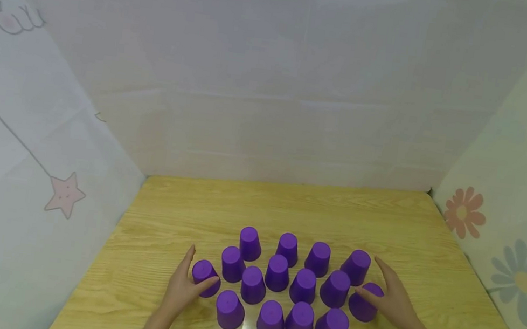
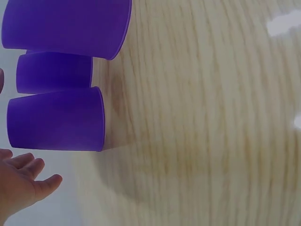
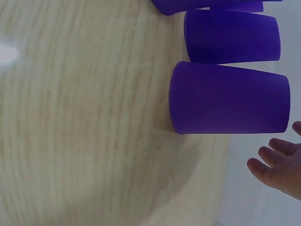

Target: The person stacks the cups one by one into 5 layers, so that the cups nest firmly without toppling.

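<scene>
Several purple plastic cups stand upside down, loosely grouped, on the wooden table. My left hand is beside the leftmost cup, thumb spread in front of it and fingers along its outer side. In the left wrist view a gap shows between the left fingers and the nearest purple cup. On the other side, my right hand reaches round the rightmost cup, thumb and fingers apart. The right wrist view shows the fingers of that hand extended near the closest cup, without gripping it.
Between the hands stand the other cups, among them a back-left cup and a front-right cup. Bare wood table lies behind the group. A pale cloth wall borders the table's back edge; printed cloth hangs on both sides.
</scene>
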Available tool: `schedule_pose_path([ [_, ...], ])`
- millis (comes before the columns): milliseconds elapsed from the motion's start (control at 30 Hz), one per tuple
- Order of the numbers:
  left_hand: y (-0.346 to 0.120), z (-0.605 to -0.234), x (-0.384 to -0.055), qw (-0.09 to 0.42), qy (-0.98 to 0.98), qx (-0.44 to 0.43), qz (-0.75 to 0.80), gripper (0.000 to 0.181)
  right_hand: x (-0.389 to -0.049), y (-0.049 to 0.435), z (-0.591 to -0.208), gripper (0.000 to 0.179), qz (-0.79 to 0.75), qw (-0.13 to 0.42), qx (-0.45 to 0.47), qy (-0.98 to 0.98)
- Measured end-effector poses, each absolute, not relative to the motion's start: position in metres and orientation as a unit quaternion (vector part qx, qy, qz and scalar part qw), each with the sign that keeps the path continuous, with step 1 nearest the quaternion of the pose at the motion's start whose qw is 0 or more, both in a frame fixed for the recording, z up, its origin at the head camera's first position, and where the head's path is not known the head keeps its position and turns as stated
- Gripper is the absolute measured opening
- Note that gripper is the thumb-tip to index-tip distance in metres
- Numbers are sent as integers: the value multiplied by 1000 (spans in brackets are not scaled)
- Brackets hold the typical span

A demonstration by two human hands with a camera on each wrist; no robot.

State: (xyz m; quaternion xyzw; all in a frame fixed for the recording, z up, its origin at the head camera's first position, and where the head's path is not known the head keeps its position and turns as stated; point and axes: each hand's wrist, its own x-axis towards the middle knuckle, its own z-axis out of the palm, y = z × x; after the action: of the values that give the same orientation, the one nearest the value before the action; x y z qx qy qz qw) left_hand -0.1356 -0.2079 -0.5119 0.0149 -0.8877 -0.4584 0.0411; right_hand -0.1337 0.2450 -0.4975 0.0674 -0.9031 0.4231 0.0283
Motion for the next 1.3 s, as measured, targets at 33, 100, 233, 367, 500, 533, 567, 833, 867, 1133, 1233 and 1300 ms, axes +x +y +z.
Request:
schedule_pose_path([
  [33, -207, -513, -136, 41, -883, 17, -467, 102, -132, 244, -499, 88, 425, 22, 57, -903],
  [100, -206, -516, -135, 55, -874, 14, -482, 100, -129, 243, -502, 87, 434, 14, 44, -900],
  [233, -205, -524, -134, 99, -857, 3, -506, 91, -124, 240, -507, 86, 447, 4, 21, -894],
  [367, -204, -528, -134, 119, -842, -4, -526, 80, -120, 239, -513, 84, 465, -6, 4, -885],
  [500, -206, -530, -134, 102, -830, 1, -549, 70, -117, 237, -519, 80, 500, -7, -7, -866],
  [533, -206, -531, -134, 97, -827, 5, -554, 69, -116, 237, -521, 78, 509, -5, -9, -861],
  [567, -207, -531, -134, 93, -826, 8, -556, 67, -116, 236, -523, 77, 517, -4, -14, -856],
  [833, -210, -533, -131, 93, -817, 37, -567, 57, -117, 235, -534, 68, 552, 0, -34, -833],
  [867, -210, -533, -131, 91, -816, 37, -569, 57, -116, 235, -534, 67, 553, 1, -36, -832],
  [1133, -211, -538, -134, 79, -805, 30, -587, 58, -113, 238, -533, 61, 566, 14, -54, -823],
  [1233, -211, -538, -135, 76, -803, 35, -591, 59, -112, 242, -532, 59, 555, 24, -50, -830],
  [1300, -211, -539, -136, 74, -803, 35, -590, 59, -112, 246, -530, 59, 548, 29, -47, -834],
])
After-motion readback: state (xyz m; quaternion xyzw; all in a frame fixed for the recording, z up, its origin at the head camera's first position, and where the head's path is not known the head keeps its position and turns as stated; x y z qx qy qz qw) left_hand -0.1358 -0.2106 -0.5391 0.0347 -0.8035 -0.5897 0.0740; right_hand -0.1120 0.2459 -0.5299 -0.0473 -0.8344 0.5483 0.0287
